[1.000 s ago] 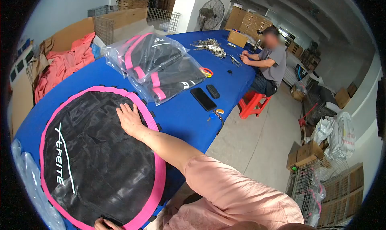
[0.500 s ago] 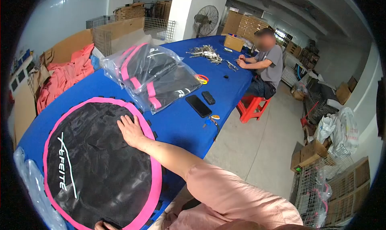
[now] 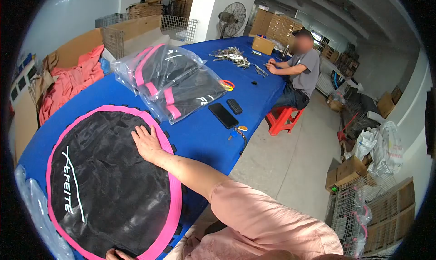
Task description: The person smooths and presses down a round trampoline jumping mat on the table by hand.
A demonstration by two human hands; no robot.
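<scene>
A round black mesh mat point(image 3: 122, 169) with a pink border and white lettering lies flat on the blue-covered table point(image 3: 236, 82). Small black tabs stick out around its edge; it looks like a trampoline mat. My right hand point(image 3: 148, 145) rests palm down on the mesh near the upper right border, fingers spread. At the lower rim my left hand point(image 3: 119, 254) shows only in part, its visible fingers apart on the mat; the rest is cut off by the frame. Clear plastic bags point(image 3: 170, 82) with similar black and pink mats lie beyond my right hand.
A phone point(image 3: 223, 115), a black case point(image 3: 234, 106), keys point(image 3: 238, 132) and yellow-red scissors point(image 3: 227, 85) lie on the table. Farther off, a person point(image 3: 302, 64) sits on a red stool point(image 3: 285, 120) beside a pile of metal pieces point(image 3: 231, 55). Clear plastic point(image 3: 41, 210) lies at left.
The view has shifted slightly. My right hand stays on the mat in nearly the same spot, and my left hand remains at the lower rim. The seated person's head has turned slightly.
</scene>
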